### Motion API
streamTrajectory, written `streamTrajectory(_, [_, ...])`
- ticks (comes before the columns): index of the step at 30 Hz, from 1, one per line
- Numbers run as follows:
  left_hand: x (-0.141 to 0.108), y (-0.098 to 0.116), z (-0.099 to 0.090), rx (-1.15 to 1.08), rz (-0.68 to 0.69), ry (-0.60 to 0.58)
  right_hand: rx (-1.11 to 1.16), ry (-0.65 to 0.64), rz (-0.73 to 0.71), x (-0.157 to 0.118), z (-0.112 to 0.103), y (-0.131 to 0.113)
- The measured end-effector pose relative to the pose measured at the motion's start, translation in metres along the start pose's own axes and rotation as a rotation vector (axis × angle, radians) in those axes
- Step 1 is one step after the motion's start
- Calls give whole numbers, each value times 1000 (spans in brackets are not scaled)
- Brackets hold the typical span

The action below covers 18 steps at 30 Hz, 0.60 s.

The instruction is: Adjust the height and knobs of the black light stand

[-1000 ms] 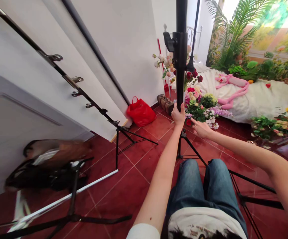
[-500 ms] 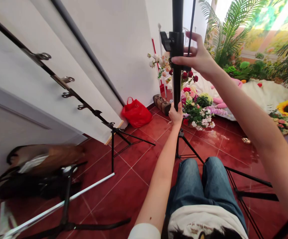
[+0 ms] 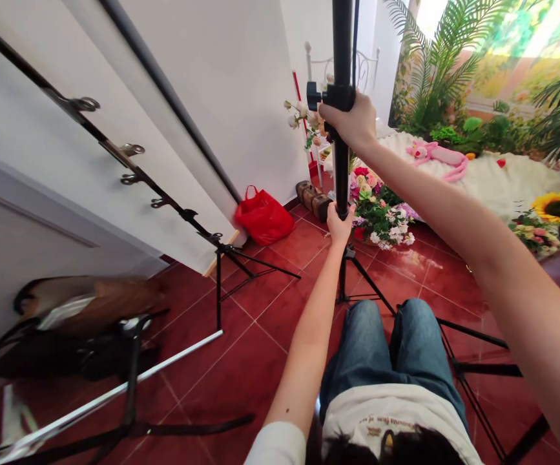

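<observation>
A tall black metal stand pole (image 3: 342, 165) rises upright in front of me, with a black clamp and knob (image 3: 320, 97) near its upper part. My right hand (image 3: 351, 119) is wrapped around the pole at the clamp. Lower down, my left hand (image 3: 340, 225) grips the pole's lower end. Below that hand, a black tripod base (image 3: 357, 274) stands on the floor, and its join with the pole is hidden.
Red tile floor lies all around. A red bag (image 3: 263, 217) stands by the white wall (image 3: 255, 110). A flower bouquet (image 3: 381, 219) lies just beyond the pole. Further back is a white fur rug (image 3: 483, 171) with a pink plush toy (image 3: 437, 158). Another black tripod stand (image 3: 219, 271) stands left.
My right hand has moved from near the flowers up to the pole and closed around it. My left hand stays on the pole. The view has shifted slightly.
</observation>
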<state>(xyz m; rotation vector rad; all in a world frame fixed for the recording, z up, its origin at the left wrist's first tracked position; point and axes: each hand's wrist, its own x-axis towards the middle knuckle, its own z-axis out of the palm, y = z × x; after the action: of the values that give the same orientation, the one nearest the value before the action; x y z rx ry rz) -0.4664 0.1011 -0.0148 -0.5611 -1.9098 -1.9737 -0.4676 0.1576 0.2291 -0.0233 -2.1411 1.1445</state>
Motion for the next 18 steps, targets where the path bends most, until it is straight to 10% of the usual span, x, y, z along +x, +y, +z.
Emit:
streamTrajectory(11, [-4, -9, 1, 20, -65, 1, 204, -447, 14, -51, 6, 76])
streamTrajectory(18, [-4, -15, 3, 52, -63, 22, 291, -398, 122, -73, 21, 100])
